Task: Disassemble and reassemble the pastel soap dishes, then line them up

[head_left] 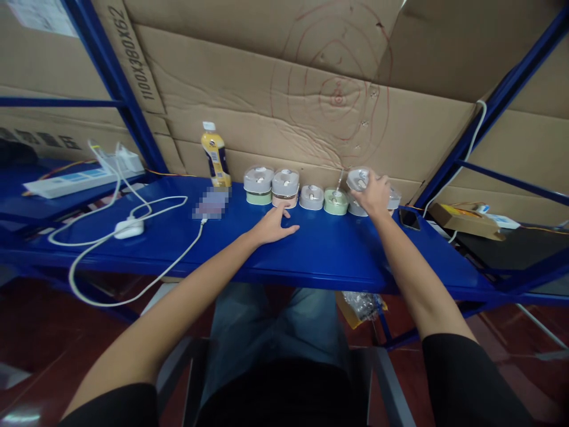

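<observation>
Small rounded boxes with clear lids stand in a row along the back of the blue shelf [320, 249]. On the left, one box sits on a green box [258, 198] and another on a pink box [284, 201]. A single grey box [312, 198] and a single green box [335, 202] come after them. My right hand [376, 193] grips a grey box [357, 178] above a lower grey box [356, 207]; its fingers partly hide another box [394, 200]. With fingers spread, my left hand [274, 225] rests just before the pink box, a fingertip at its front; contact is unclear.
A yellow drink bottle [216, 155] stands at the back left beside a blurred-out item [212, 203] with a white cable. A charger [128, 227] and power strip [80, 181] lie further left. At right are a phone [409, 219] and open carton [464, 220]. Cardboard [249, 107] backs the shelf.
</observation>
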The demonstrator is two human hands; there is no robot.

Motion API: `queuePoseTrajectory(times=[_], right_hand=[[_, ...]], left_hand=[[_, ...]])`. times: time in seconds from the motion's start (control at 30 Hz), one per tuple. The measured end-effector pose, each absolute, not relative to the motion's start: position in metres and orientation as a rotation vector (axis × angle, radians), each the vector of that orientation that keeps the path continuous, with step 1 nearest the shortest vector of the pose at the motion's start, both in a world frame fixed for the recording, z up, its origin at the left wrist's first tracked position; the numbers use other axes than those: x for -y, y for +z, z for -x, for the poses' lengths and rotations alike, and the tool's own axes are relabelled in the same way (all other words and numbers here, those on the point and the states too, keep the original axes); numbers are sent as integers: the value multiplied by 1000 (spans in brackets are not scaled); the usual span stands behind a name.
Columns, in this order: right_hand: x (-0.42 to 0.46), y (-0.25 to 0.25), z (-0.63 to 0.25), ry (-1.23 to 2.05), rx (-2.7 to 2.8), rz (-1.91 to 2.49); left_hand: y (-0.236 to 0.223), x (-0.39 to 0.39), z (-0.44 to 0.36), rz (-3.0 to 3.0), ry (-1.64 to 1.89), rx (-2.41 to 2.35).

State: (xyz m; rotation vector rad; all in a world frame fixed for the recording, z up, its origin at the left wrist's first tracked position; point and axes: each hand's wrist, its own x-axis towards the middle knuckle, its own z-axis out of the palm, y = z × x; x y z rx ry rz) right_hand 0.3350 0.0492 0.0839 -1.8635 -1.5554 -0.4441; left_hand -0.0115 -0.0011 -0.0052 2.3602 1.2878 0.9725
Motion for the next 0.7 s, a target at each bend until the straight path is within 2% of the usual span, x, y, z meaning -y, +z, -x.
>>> queuePoseTrajectory(times=[0.2, 0.43, 0.6, 0.7], right_hand=[[-73, 67, -325, -572, 1556, 2086], [-66, 61, -307, -643, 1623, 1835], [-67, 52, -252, -465, 2197, 1373], [-72, 37, -221, -254, 2346, 1386]], left_hand=[[-7, 0, 12, -2365, 952, -1290], [-8, -2, 11, -2360, 971, -1276], [-9, -2, 12, -2365, 972, -1278], [-9, -2, 12, -2363, 974, -1287]])
